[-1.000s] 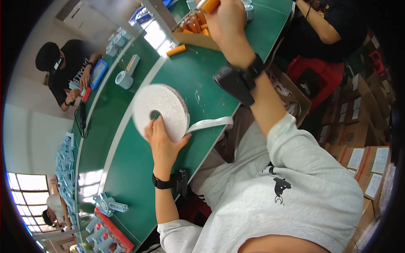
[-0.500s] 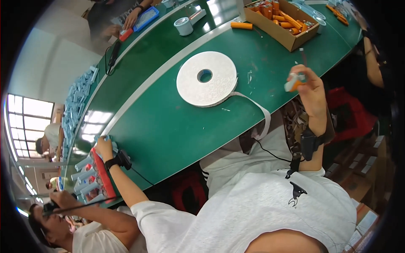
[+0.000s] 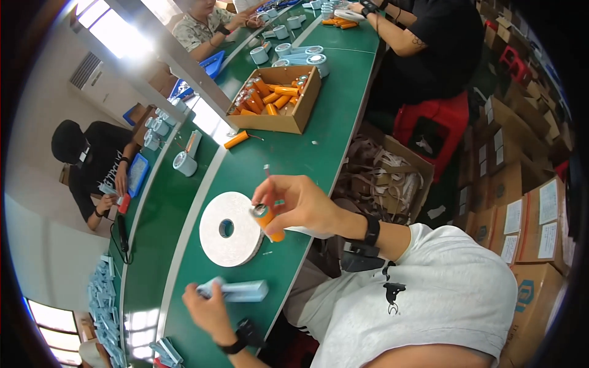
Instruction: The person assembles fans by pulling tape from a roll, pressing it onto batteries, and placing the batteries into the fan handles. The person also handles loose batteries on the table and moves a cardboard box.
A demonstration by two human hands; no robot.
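My right hand [image 3: 307,205] grips an orange cylindrical battery [image 3: 274,230] between thumb and fingers, its metal end tilted up and to the left. A thin red wire with a small white plug [image 3: 267,167] rises beside the fingers. Below and to the left, my left hand [image 3: 208,313] is closed on a light-blue plastic housing [image 3: 248,291], long and handle-like, smeared by motion. The two held things are apart. Between them and just behind lies a large white roll of tape [image 3: 211,239], flat on the green table [image 3: 282,165], partly covered by my right hand.
A cardboard box [image 3: 285,126] of orange batteries stands farther off, with one loose battery [image 3: 236,140] beside it. Light-blue housings [image 3: 101,300] are heaped at the left. A scrap-filled carton [image 3: 392,178] and a red stool [image 3: 429,129] are at the right. Co-workers sit around.
The view has turned rightward. My left hand has come away from the red tray of blue parts with a light-blue housing. My right hand has brought the battery in beside the tape roll.
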